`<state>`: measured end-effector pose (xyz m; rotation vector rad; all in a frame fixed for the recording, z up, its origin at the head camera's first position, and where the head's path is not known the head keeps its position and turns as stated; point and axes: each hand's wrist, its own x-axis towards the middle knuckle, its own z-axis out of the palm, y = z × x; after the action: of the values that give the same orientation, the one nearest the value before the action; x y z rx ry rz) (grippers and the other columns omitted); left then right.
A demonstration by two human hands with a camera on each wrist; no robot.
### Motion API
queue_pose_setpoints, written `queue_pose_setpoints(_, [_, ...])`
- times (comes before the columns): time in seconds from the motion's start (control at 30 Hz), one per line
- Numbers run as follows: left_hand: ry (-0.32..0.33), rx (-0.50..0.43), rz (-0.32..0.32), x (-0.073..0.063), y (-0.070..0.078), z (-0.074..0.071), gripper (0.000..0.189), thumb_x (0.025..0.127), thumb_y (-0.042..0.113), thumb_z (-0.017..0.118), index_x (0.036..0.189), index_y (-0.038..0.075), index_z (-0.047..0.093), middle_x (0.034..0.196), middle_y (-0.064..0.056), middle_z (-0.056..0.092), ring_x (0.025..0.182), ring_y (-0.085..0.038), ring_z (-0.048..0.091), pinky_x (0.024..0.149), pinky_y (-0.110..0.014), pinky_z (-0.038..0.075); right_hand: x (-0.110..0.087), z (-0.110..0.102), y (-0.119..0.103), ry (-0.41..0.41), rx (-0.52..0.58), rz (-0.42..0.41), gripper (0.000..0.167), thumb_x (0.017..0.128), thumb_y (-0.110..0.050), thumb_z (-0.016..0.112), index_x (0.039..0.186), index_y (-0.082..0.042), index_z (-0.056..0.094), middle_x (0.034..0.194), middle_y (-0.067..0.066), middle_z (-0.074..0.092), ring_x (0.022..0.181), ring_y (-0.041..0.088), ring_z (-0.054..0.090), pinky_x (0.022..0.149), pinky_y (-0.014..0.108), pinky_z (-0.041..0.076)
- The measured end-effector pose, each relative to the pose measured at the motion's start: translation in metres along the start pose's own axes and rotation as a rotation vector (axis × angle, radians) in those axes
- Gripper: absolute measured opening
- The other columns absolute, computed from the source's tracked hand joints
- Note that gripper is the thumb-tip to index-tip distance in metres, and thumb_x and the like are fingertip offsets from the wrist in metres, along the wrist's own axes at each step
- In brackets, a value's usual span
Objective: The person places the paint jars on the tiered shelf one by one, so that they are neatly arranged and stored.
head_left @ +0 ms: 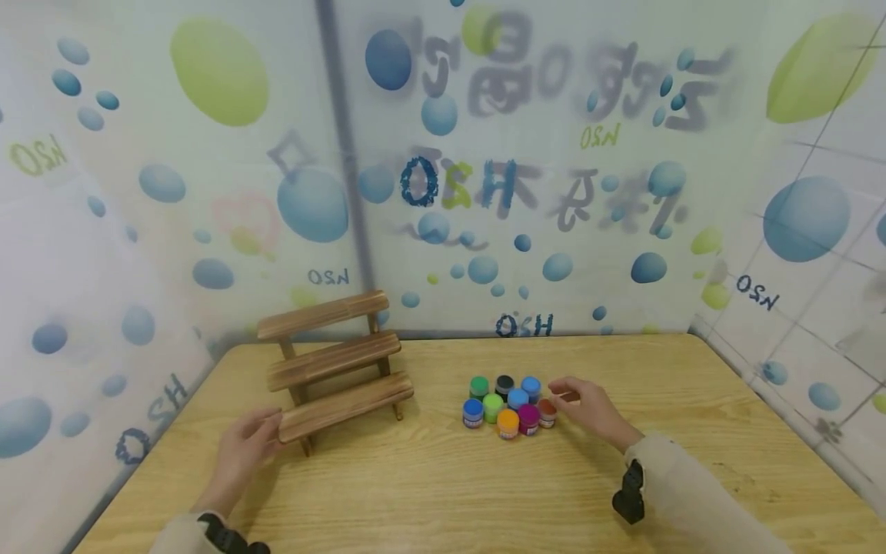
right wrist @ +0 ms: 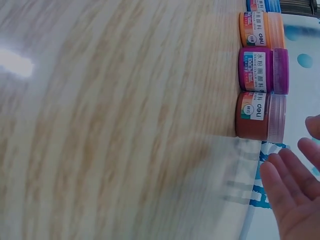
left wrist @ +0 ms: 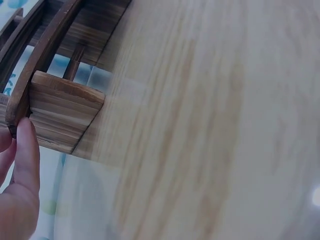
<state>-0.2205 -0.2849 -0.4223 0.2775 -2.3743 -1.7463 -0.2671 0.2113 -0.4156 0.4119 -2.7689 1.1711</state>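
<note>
A three-tier brown wooden display stand (head_left: 339, 362) is on the left of the table. My left hand (head_left: 245, 442) pinches the left end of its lowest plank; in the left wrist view, the fingertips (left wrist: 27, 131) meet the stand's dark curved side piece (left wrist: 37, 57). Several small paint jars (head_left: 507, 423) in green, black, blue, orange and purple are clustered right of the stand. At their right edge is a reddish-brown jar (right wrist: 252, 116) with a clear lid. Beside it hovers my right hand (head_left: 588, 408), fingers relaxed and apart from the jar in the right wrist view.
The light wooden table (head_left: 429, 492) ends at a pale curtain (head_left: 457, 254) printed with blue and green drops, which rises along the back edge. A tiled wall (head_left: 817, 269) shows through at the right.
</note>
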Motion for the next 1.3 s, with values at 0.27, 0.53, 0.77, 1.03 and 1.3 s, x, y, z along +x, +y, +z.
queue_pose_setpoints(0.27, [-0.034, 0.013, -0.045, 0.0, 0.0, -0.004, 0.05, 0.092, 0.027, 0.047, 0.124, -0.011, 0.041, 0.114, -0.019, 0.052, 0.075, 0.003, 0.055, 0.071, -0.019, 0.05, -0.002, 0.006, 0.005, -0.047, 0.039, 0.054, 0.029, 0.085, -0.016, 0.06, 0.107, 0.002, 0.058, 0.103, 0.015, 0.059, 0.09, 0.028, 0.057, 0.077, 0.039, 0.049])
queue_pose_setpoints(0.53, [-0.066, -0.001, -0.066, 0.002, 0.0, -0.007, 0.051, 0.092, 0.026, 0.048, 0.125, -0.013, 0.038, 0.116, -0.022, 0.05, 0.077, 0.003, 0.055, 0.073, -0.02, 0.05, -0.003, 0.012, 0.006, -0.059, 0.051, 0.027, 0.028, 0.083, -0.013, 0.062, 0.106, 0.002, 0.058, 0.101, 0.013, 0.06, 0.091, 0.028, 0.057, 0.077, 0.037, 0.049])
queue_pose_setpoints(0.77, [-0.097, -0.015, -0.076, 0.001, -0.002, -0.009, 0.052, 0.092, 0.025, 0.049, 0.126, -0.012, 0.037, 0.116, -0.022, 0.05, 0.08, -0.002, 0.057, 0.075, -0.022, 0.05, -0.002, 0.016, 0.008, -0.054, 0.053, 0.007, 0.031, 0.081, -0.013, 0.065, 0.106, 0.003, 0.058, 0.099, 0.012, 0.06, 0.091, 0.028, 0.057, 0.078, 0.037, 0.049])
queue_pose_setpoints(1.03, [-0.088, -0.009, -0.073, 0.0, -0.005, -0.011, 0.054, 0.091, 0.028, 0.051, 0.125, -0.011, 0.039, 0.112, -0.016, 0.053, 0.079, -0.001, 0.057, 0.074, -0.021, 0.05, -0.002, 0.02, 0.008, -0.056, 0.047, 0.006, 0.037, 0.076, -0.014, 0.07, 0.106, 0.003, 0.057, 0.101, 0.013, 0.059, 0.09, 0.027, 0.058, 0.076, 0.035, 0.05])
queue_pose_setpoints(1.3, [-0.065, -0.013, -0.063, -0.001, 0.001, -0.005, 0.051, 0.091, 0.026, 0.051, 0.124, -0.011, 0.04, 0.112, -0.016, 0.054, 0.078, 0.001, 0.055, 0.073, -0.019, 0.05, -0.002, 0.02, 0.011, -0.054, 0.024, 0.024, 0.038, 0.074, -0.009, 0.071, 0.108, 0.002, 0.057, 0.101, 0.013, 0.059, 0.089, 0.026, 0.057, 0.077, 0.035, 0.05])
